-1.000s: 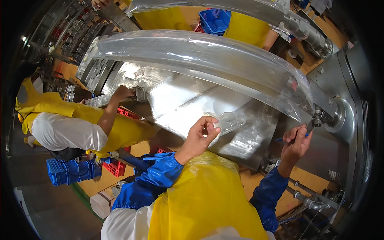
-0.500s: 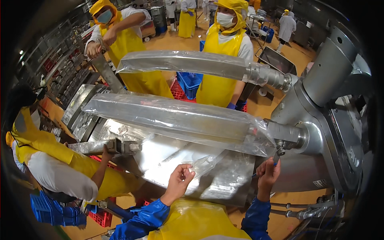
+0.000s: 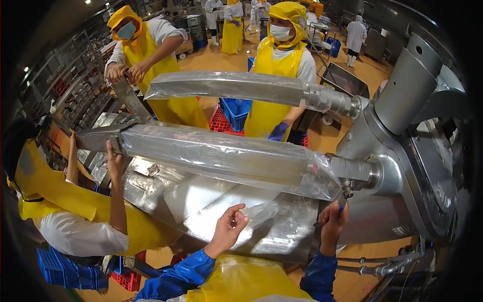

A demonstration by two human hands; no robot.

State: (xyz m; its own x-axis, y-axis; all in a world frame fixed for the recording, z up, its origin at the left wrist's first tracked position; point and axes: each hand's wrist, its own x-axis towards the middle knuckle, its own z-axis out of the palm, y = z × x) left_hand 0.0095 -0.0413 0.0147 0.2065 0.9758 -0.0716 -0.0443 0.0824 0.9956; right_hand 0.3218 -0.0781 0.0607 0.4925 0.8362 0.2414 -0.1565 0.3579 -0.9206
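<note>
Between the fingertips of my left hand (image 3: 227, 231) is a crumpled clear plastic bag (image 3: 262, 213), held over the metal table (image 3: 201, 201). Closed around a small lever (image 3: 343, 202) below a steel pipe fitting (image 3: 356, 170) is my right hand (image 3: 334, 225); a bit of blue shows at its fingers. From that fitting a long nozzle in clear plastic film (image 3: 216, 158) reaches leftward. At its far left end a co-worker's two hands hold a rectangular metal mould (image 3: 95, 138) against the film-covered end.
A second film-covered nozzle (image 3: 231, 86) runs parallel behind. Both join a large grey machine (image 3: 392, 131) at right. Two co-workers in yellow aprons stand across the table; one has both hands on an upright metal mould (image 3: 130, 98). Blue crates (image 3: 70, 269) sit lower left.
The co-worker at left has raised the metal mould from beside the table onto the near nozzle's end. Across the table, a co-worker's hands have come together on the upright mould. My hands barely move.
</note>
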